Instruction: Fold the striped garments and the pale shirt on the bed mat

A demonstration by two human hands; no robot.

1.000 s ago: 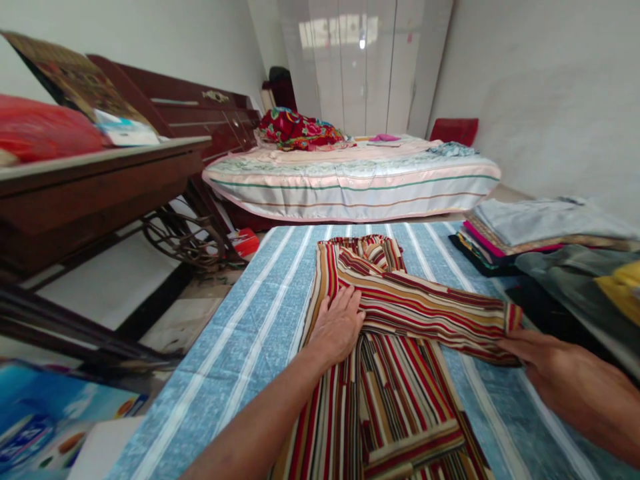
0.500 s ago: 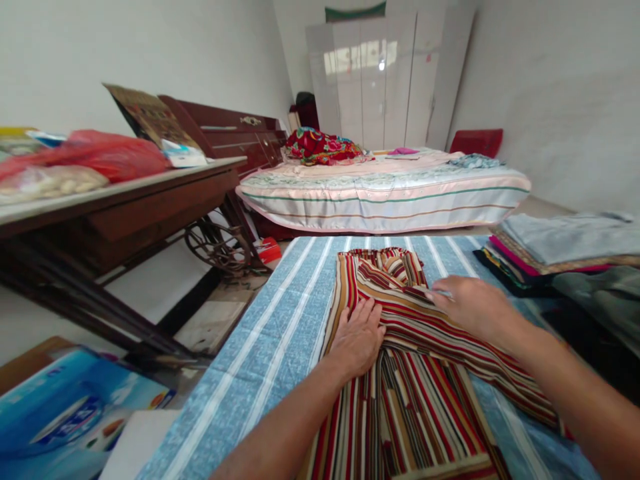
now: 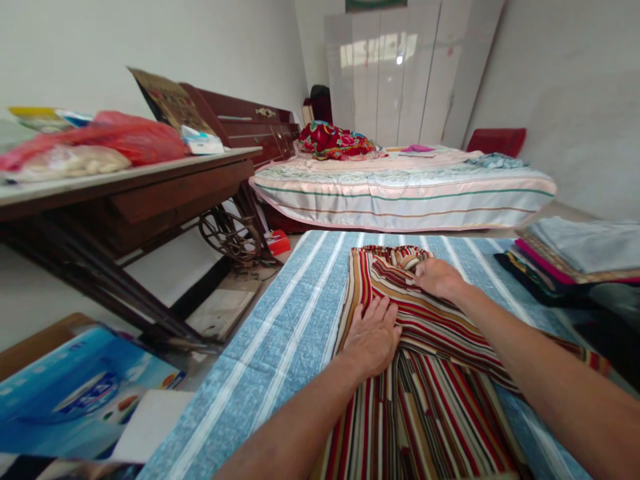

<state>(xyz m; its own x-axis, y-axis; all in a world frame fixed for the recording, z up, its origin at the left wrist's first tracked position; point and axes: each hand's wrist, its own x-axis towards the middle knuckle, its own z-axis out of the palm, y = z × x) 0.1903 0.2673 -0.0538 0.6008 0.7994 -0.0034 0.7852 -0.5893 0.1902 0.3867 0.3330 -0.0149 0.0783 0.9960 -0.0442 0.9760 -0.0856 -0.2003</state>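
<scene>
A red, brown and cream striped garment (image 3: 425,373) lies lengthwise on a blue cloth with white stripes (image 3: 290,333). One part of the garment is folded diagonally across it. My left hand (image 3: 373,333) rests flat on the fold near the garment's left edge, fingers stretched out. My right hand (image 3: 437,277) lies further away, palm down on the garment near its bunched top end, fingers flat against the cloth.
A stack of folded clothes (image 3: 575,257) sits at the right. A dark wooden table (image 3: 125,193) with bags on it stands at the left, a blue printed box (image 3: 75,393) below it. A low bed (image 3: 400,190) and white wardrobe (image 3: 400,73) are behind.
My right hand has travelled from the folded part's right end up along the garment to its top end. My left hand stayed pressed on the fold. The view has shifted.
</scene>
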